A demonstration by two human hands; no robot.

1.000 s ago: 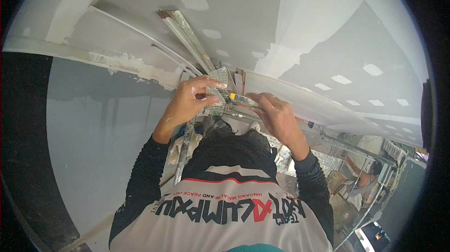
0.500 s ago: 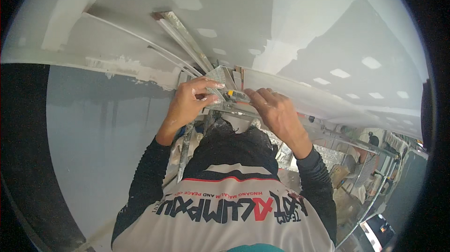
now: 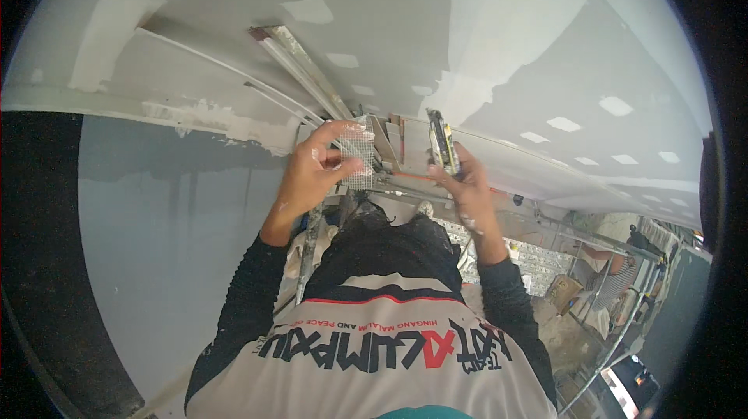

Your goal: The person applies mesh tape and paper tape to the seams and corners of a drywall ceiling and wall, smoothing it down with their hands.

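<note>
My left hand [image 3: 312, 173] is raised toward the ceiling and pinches a small square of white mesh tape [image 3: 361, 155] between thumb and fingers. My right hand [image 3: 470, 194] is apart from it, to the right, and grips a yellow and black utility knife [image 3: 442, 141] held upright, tip toward the ceiling. Between and above the two hands is the end of a metal ceiling frame [image 3: 389, 142] set in grey plasterboard. Both forearms wear black sleeves.
Metal channels [image 3: 300, 68] run across the grey ceiling [image 3: 506, 37], which has white filler patches. A grey wall [image 3: 164, 240] is on the left. A perforated scaffold deck [image 3: 545, 263] lies below, and another person [image 3: 615, 263] stands at the lower right.
My hands were close together on the tape and knife. They have separated: the right hand has moved right with the knife upright, and the left hand keeps the mesh piece.
</note>
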